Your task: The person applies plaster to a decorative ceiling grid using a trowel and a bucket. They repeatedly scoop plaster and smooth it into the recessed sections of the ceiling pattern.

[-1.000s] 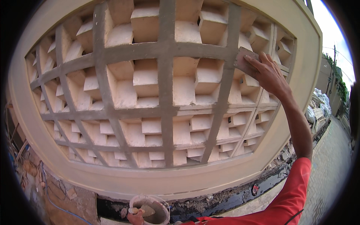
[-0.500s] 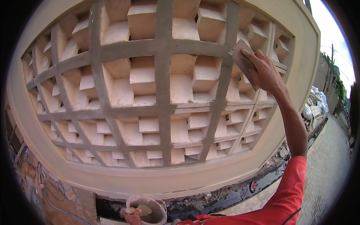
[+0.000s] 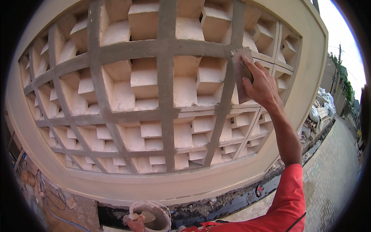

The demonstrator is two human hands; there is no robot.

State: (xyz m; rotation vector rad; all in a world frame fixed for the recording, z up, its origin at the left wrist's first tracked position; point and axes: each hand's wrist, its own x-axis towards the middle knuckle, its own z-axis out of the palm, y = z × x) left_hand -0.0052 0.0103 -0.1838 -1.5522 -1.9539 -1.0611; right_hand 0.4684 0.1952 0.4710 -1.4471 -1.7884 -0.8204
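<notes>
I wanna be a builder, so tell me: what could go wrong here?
The float in the right hand might gouge the grey strip at its edge. The bucket by the dark ditch could tip and spill. The trowel in the left hand might slip.

On my remote feed I can read no lettering, label, number or sign, from upper left to lower right.
</notes>
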